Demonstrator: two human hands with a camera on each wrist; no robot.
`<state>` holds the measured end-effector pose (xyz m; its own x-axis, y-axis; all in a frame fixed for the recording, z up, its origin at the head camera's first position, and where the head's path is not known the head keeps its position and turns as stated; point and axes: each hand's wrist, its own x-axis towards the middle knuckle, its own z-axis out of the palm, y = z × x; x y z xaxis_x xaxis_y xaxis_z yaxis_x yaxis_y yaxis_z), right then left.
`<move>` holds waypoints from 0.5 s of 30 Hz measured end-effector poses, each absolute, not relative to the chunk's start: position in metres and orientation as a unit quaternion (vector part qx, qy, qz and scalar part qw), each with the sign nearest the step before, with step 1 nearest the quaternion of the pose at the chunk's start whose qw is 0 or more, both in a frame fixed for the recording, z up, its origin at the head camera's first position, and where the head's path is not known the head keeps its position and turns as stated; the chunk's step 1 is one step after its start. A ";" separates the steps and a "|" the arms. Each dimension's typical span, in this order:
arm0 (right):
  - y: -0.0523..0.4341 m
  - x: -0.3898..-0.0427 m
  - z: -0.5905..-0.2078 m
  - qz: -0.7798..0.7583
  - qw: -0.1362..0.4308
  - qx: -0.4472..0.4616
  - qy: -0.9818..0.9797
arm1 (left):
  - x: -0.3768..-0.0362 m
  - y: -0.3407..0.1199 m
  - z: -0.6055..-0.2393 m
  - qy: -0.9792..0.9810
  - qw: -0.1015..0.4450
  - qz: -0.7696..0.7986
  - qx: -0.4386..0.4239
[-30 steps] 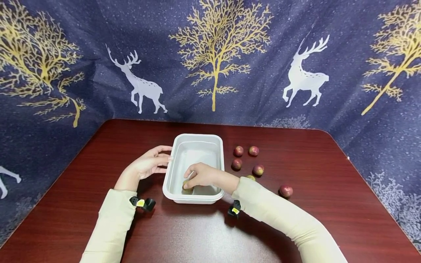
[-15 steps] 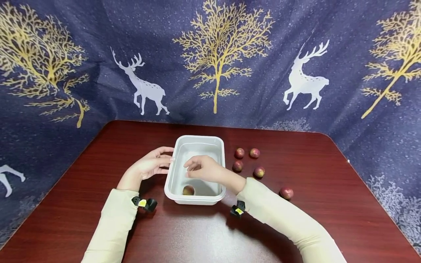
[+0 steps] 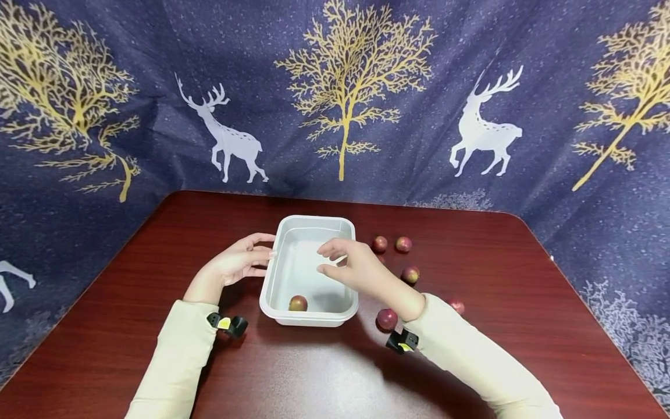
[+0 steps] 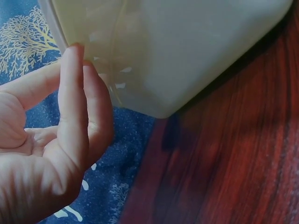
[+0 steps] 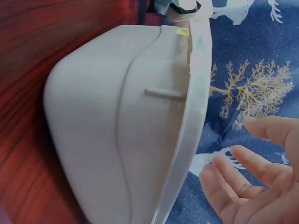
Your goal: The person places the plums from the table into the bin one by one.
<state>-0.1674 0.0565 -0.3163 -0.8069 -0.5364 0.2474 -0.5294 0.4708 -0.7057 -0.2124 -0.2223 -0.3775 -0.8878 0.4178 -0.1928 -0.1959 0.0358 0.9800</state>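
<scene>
A pale grey rectangular plastic tub (image 3: 309, 319) stands on the table. My left hand (image 3: 235, 261) is at its left side, fingertips touching the rim and outer wall. In the left wrist view, the fingers (image 4: 72, 102) reach up to the tub's edge. One reddish-green round fruit, like a plum (image 3: 298, 303), lies inside at the near left corner. Above the tub's right side hovers my right hand (image 3: 356, 265), fingers loosely bent with nothing between them. The right wrist view has these fingers (image 5: 233, 184) beside the rim (image 5: 198, 93), apart from it.
Right of the tub lie several more of these fruits: a dark red one (image 3: 387, 320) close to the right wrist, others (image 3: 403, 244) farther back, and one (image 3: 457, 306) partly behind the sleeve. A blue cloth (image 3: 314, 145) with trees and deer hangs behind the table (image 3: 225, 361).
My right hand has let go of the fruit in the tub, risen and moved right toward the tub's right rim. The fruit stays in the near left corner. My left hand keeps its place.
</scene>
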 end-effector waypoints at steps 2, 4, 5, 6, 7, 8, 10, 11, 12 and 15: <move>0.062 -0.164 -0.316 -0.409 -0.010 -0.316 0.856 | -0.212 -0.222 -0.377 0.686 0.221 0.688 0.081; 0.066 -0.161 -0.317 -0.406 -0.022 -0.319 0.856 | -0.212 -0.222 -0.377 0.687 0.221 0.688 0.079; 0.069 -0.160 -0.318 -0.403 -0.028 -0.321 0.856 | -0.212 -0.222 -0.377 0.687 0.222 0.687 0.079; 0.071 -0.158 -0.318 -0.400 -0.035 -0.322 0.858 | -0.212 -0.222 -0.377 0.687 0.222 0.687 0.079; 0.073 -0.157 -0.318 -0.393 -0.043 -0.323 0.860 | -0.212 -0.222 -0.377 0.686 0.223 0.688 0.078; 0.075 -0.156 -0.319 -0.385 -0.053 -0.326 0.862 | -0.212 -0.222 -0.377 0.686 0.223 0.688 0.078; 0.080 -0.154 -0.320 -0.369 -0.071 -0.330 0.866 | -0.212 -0.222 -0.378 0.686 0.223 0.688 0.079; 0.082 -0.154 -0.320 -0.362 -0.079 -0.332 0.867 | -0.212 -0.222 -0.378 0.686 0.223 0.688 0.079; 0.084 -0.152 -0.319 -0.357 -0.083 -0.331 0.869 | -0.212 -0.222 -0.379 0.686 0.223 0.688 0.079; 0.090 -0.150 -0.319 -0.341 -0.091 -0.330 0.876 | -0.213 -0.222 -0.379 0.688 0.222 0.687 0.081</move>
